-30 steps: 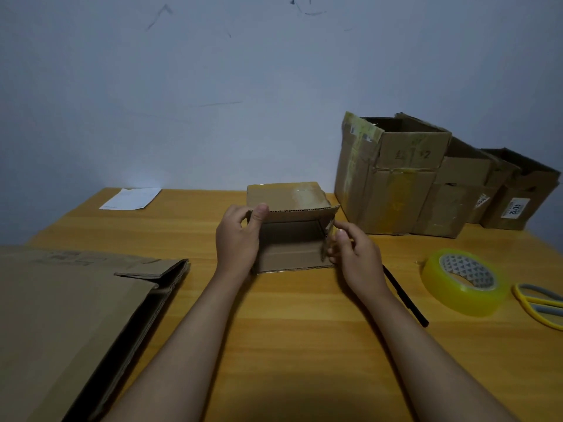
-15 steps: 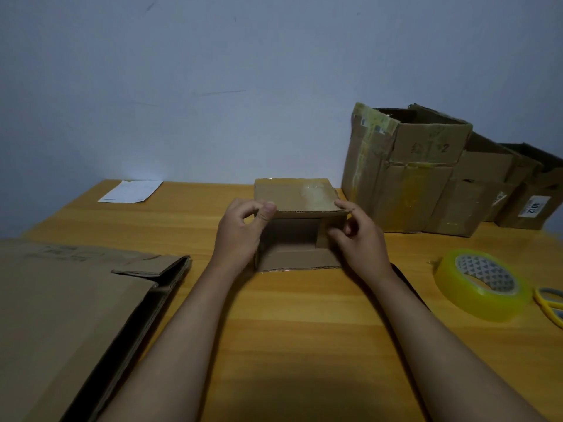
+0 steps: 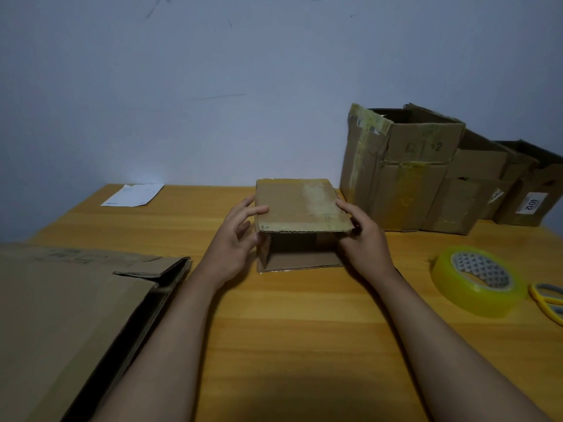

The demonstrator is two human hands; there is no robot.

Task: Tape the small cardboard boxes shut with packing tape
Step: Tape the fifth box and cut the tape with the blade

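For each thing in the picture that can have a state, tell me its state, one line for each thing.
small box: lying on its side, open end facing the person, not taped shut
left hand: holds the box's left side
right hand: holds the box's right side
tape roll: flat on the table, untouched
scissors: lying at the right edge
big box: upright, top open
flattened cardboard: lying flat
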